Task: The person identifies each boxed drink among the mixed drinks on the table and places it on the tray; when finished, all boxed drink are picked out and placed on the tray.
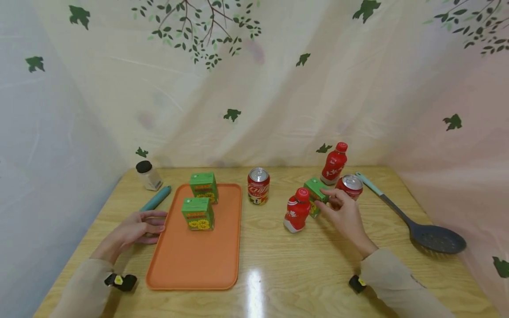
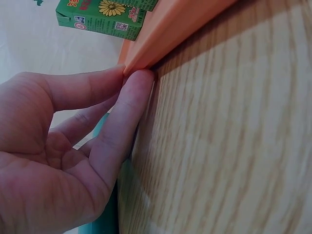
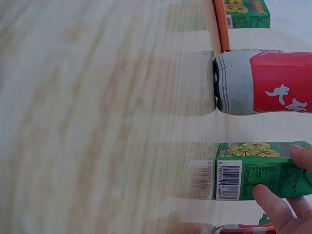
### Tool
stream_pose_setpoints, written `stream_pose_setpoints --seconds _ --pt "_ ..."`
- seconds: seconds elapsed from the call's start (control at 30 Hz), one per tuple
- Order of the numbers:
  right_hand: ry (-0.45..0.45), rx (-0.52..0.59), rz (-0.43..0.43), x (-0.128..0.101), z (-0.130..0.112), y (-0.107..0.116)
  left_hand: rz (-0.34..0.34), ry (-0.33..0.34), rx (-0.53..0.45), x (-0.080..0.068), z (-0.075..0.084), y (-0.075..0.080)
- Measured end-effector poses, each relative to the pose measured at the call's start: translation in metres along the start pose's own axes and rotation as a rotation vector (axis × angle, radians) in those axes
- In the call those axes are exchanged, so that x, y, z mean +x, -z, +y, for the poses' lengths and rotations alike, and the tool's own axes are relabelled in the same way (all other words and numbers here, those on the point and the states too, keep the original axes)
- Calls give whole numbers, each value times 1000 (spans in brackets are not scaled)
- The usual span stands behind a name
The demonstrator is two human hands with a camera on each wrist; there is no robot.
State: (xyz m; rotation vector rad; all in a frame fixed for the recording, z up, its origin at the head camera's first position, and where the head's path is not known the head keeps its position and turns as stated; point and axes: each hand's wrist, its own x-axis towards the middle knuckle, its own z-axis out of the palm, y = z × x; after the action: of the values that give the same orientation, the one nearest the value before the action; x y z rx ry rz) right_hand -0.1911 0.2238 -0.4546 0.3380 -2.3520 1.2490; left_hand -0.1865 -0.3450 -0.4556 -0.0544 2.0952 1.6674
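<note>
I saw a glossy wooden table (image 1: 278, 265) ringed by leaf-printed curtains (image 1: 278, 88). My left hand (image 1: 133, 229) pinched the smooth orange tray (image 1: 199, 265) at its left rim; two cartons stood on it. Right of a red bottle (image 1: 296, 211), my right hand (image 1: 343, 214) gripped a boxy green carton (image 1: 315, 194) standing on the table.

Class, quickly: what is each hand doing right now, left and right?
Left hand: pinches the tray edge.
Right hand: holds a green carton on the table.
</note>
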Motion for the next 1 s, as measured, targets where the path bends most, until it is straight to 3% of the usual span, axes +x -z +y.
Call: stream_pose_setpoints --seconds 0.4,0.7,1.0 --pt "-1 16 3 -1 1 2 -6 -8 6 3 0 -1" --pt "-144 78 -27 -6 -3 -1 -15 -13 14 -4 -6 1" --pt "-163 122 16 -3 -5 -2 -10 -21 -1 0 -4 2"
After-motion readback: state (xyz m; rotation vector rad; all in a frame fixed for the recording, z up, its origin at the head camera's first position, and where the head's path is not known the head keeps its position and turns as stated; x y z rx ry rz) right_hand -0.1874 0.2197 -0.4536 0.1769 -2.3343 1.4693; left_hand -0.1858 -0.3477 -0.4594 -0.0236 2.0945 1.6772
